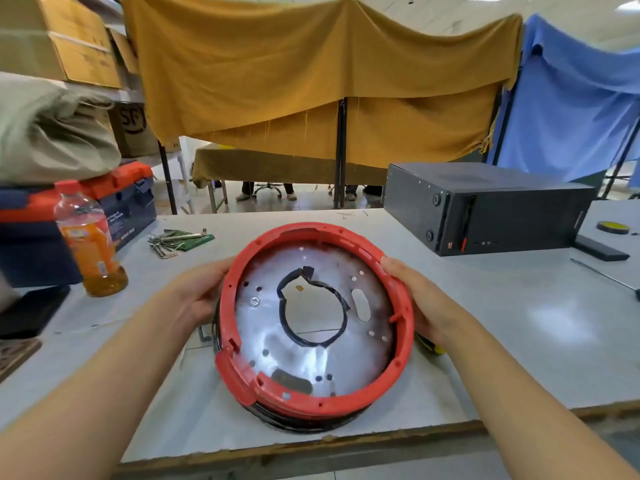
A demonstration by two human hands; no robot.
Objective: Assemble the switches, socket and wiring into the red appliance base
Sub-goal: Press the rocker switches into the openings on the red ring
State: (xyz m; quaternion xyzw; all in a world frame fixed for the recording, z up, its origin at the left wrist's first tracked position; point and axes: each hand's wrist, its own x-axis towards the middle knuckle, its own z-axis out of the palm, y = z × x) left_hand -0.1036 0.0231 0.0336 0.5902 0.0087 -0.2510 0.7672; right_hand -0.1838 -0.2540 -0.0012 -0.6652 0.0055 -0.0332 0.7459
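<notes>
- Your left hand (197,299) and right hand (420,299) grip the red base (318,405) by its rim (tilted toward you).
- It's over the desk (519,341).

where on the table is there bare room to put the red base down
Widest bare patch: right of the right hand, between the black computer case and the table's front edge. A narrower strip lies behind the red base, toward the far edge. The left is crowded: orange drink bottle, toolbox, hex keys.
</notes>
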